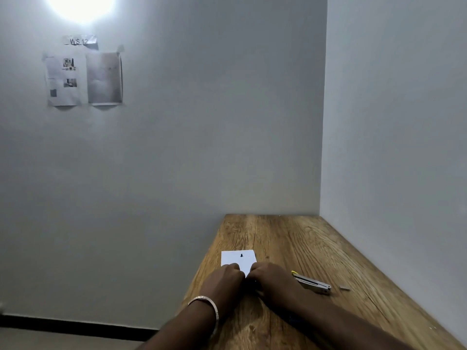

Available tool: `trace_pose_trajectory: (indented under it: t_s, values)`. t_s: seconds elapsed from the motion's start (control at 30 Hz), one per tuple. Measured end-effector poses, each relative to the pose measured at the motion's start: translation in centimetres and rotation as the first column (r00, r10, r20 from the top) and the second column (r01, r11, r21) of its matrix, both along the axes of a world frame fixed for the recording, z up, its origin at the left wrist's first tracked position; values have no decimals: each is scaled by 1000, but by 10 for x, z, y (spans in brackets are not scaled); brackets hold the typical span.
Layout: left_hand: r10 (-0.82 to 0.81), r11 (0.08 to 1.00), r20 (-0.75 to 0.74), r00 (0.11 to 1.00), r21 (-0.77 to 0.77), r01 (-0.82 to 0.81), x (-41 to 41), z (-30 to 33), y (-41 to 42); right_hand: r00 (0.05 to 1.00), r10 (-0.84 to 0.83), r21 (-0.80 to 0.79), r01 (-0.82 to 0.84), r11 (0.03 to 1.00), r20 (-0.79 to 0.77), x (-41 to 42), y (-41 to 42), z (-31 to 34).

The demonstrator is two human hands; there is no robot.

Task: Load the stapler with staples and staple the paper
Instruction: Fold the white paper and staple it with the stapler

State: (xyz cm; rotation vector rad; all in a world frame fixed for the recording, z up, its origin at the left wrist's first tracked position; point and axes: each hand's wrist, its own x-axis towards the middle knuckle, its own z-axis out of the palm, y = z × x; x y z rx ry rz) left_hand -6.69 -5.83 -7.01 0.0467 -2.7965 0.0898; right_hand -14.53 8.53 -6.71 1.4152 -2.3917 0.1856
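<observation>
A single head-worn view looks forward and slightly down from above the table's [316,248] near end, facing the wall corner [322,147]; the tabletop fills only the frame's lower right.

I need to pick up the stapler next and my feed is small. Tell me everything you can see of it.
The stapler is a slim, silvery metal one with a yellow tip at its far left end. It lies flat on the wooden table, long axis running from far left to near right, just right of the right hand. Nothing touches it; neither hand holds it. It looks slightly open, two arms spreading toward the yellow end, but blur hides the detail. A small grey strip, perhaps staples, lies apart on its right.
</observation>
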Motion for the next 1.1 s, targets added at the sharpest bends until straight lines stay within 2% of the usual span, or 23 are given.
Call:
trace_pose_trajectory:
  t_s: [0.17, 0.33, 0.5, 0.77, 0.97, 1.1]
  values:
    - [6, 1000, 3, 1000, -12, -6, -2, 4, -5, 999, -45, 14, 45, 999, 2, -6, 4, 4]
    - [35, 999, -4, 999, 35, -35, -1, 3, -24, 991, -114, -59, 119, 991, 75, -15, 21, 8]
    - [49, 999, 12, 999, 23, -49, -2, 2, -31, 987, -85, -86, 97, 992, 135, -13, 20, 8]
    - [35, 999, 11, 999, -13, -35, -5, 4, -27, 994, -91, -20, 92, 996, 61, -10, 1, 5]
    - [39, 999, 20, 999, 36, -40, -5, 5, -32, 985, -150, -25, 152, 988, 83, -15, -1, 9]
    - [47, 994, 21, 999, 98, -49, -6, 9, -41, 968, -196, -35, 203, 978, 156, -18, -3, 9]
